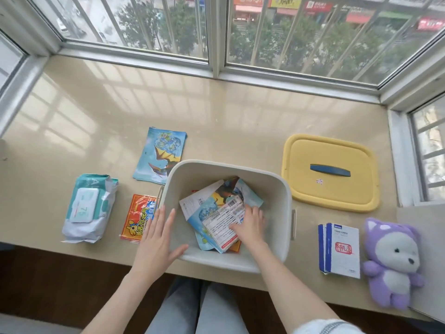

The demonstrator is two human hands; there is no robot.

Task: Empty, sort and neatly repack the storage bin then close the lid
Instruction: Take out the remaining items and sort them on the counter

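Observation:
A cream storage bin point(272, 189) stands open at the sill's front edge. Inside lie several flat packets point(214, 213), blue ones and a white printed one on top. My right hand point(250, 225) is inside the bin, its fingers curled on the white packet. Over the bin's left rim hovers my left hand point(156, 242), fingers straight, holding nothing. The yellow lid point(330, 189) with a dark blue handle lies flat to the bin's right.
Left of the bin lie a wet-wipes pack point(89, 208), an orange-red packet point(137, 218) and a stack of blue dragon packets point(161, 155). At right sit white-and-blue booklets point(342, 249) and a purple plush toy point(392, 261). Window frames enclose the sill.

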